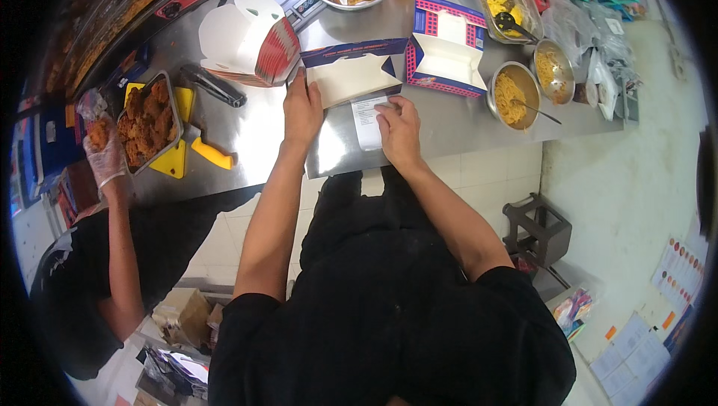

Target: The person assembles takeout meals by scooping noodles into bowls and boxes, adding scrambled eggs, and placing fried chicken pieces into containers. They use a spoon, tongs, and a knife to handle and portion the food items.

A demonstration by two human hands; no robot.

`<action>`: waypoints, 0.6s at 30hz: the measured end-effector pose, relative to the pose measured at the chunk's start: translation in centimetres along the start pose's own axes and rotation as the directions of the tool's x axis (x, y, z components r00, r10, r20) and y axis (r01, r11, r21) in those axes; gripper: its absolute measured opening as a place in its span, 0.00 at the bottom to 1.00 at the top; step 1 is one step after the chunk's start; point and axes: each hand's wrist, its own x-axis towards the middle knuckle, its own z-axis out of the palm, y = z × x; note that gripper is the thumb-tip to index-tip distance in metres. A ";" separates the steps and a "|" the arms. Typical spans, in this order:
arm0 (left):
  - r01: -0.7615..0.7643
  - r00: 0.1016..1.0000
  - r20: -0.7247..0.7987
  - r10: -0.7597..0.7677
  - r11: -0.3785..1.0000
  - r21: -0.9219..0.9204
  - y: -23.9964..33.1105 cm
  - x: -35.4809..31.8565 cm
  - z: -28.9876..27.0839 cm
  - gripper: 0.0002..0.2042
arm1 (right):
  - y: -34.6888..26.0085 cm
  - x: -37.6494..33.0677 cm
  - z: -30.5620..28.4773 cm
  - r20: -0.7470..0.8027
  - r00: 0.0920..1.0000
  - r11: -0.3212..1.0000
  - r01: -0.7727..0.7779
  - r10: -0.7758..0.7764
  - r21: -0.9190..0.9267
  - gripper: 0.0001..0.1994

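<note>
Black shirt [396,316]; paper slip [367,128] touching right hand [401,131], left hand [302,113] apart.

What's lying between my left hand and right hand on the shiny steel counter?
In the head view, a white rectangular paper slip, partly under your right hand, with bare counter toward your left hand.

Bright light glares off the steel table [250,133], and edges curve toward black corners.
</note>
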 end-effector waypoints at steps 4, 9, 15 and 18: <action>-0.003 1.000 -0.010 0.004 0.999 0.048 0.4 0.4 -0.9 0.23 | -1.0 0.0 0.6 0.005 1.000 1.000 0.020 -0.020 0.008 0.13; 0.028 0.998 -0.059 -0.027 0.999 0.022 1.0 0.4 -1.2 0.25 | -0.8 1.0 -0.7 -0.044 0.999 0.997 0.001 0.003 0.075 0.12; 0.179 0.976 -0.091 -0.198 0.966 -0.189 1.5 -7.6 -5.7 0.15 | 2.9 -7.3 -12.1 -0.039 0.961 0.962 -0.272 0.272 0.018 0.12; 0.237 0.970 0.119 -0.212 0.933 -0.269 4.0 -11.2 -5.7 0.12 | 5.8 -13.8 -16.5 0.081 0.820 0.807 -0.533 0.567 -0.254 0.20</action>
